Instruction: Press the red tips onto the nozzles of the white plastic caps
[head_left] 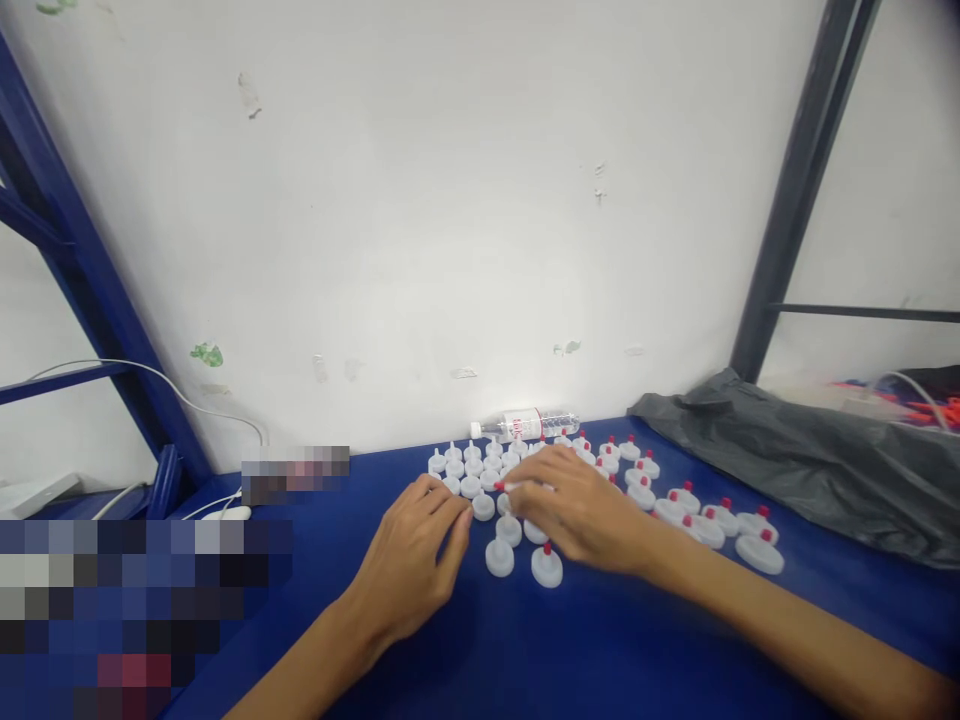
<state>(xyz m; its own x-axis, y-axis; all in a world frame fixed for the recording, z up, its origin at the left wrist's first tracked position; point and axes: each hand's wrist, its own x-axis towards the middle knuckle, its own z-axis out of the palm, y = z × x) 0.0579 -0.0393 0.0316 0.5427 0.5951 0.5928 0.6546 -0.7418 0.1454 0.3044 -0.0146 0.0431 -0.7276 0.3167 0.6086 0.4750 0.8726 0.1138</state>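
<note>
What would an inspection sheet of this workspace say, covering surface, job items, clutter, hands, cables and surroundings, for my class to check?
Surface: blue tabletop, partly covered.
Job items: white round pieces with nozzles; plain pieces mostly left, red-tipped pieces mostly right.
Clutter: bottle on its side near the wall; dark sheet at right.
Hands: left hand beside the plain pieces; right hand among the pieces, a red tip close by; both grips unclear.
Cables: white cable at left.
Surroundings: marked white wall, blue frame, dark post; lower left pixelated.

Over a dozen red-tipped caps (547, 572), over a dozen plain caps (499, 561), one bottle (525, 424)
</note>
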